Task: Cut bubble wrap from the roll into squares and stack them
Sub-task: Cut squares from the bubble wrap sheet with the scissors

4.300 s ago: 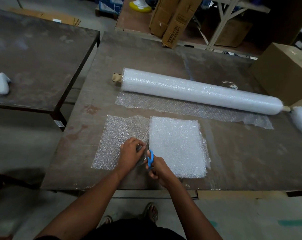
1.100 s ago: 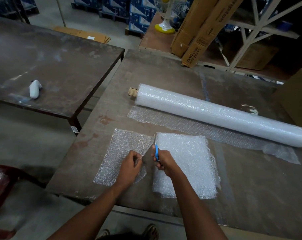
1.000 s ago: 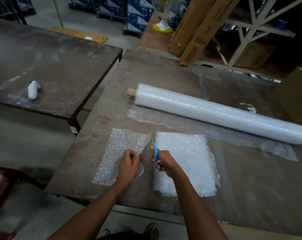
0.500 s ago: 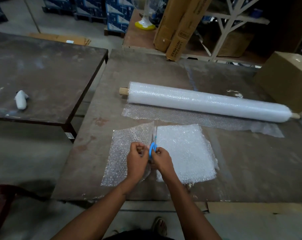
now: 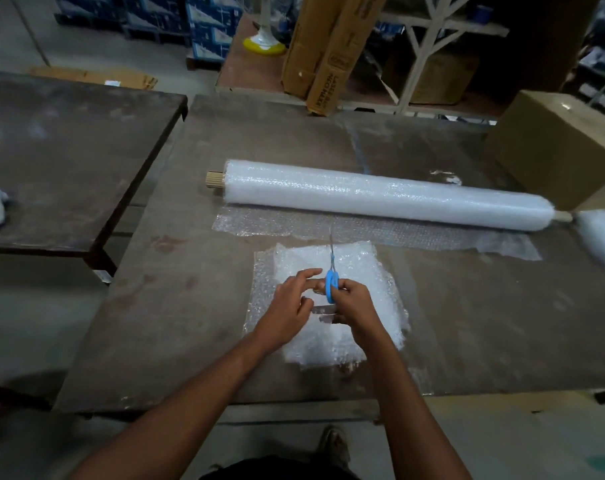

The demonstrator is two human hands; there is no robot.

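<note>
- Near the front edge of the counter (image 5: pixel 162 341), my two hands meet over the stack of bubble-wrap squares (image 5: pixel 360 275), which lies flat, just short of the roll.
- My right hand (image 5: pixel 353 303) is curled round the blue handles of the scissors (image 5: pixel 331 271); the blades point away from me, up over the stack and toward the roll, and look closed or nearly so.
- My left hand (image 5: pixel 287 306) rests on the top sheet (image 5: pixel 263 289), fingers loosely spread with the forefinger reaching toward the scissor handles; whether it pinches the sheet's edge I cannot tell.
- That top sheet seems laid on the stack a little off to the left, its thin edge overhanging the thicker white pile.
- Beyond it, the bubble wrap roll (image 5: pixel 387 195) lies across the counter with a loose tail (image 5: pixel 363 230) of wrap unrolled toward me.
- I judge the step in hand to be stacking a cut square.
- Next I would square up the top sheet, then free a hand to draw more wrap off the roll, keeping the scissors clear of the pile.
</note>
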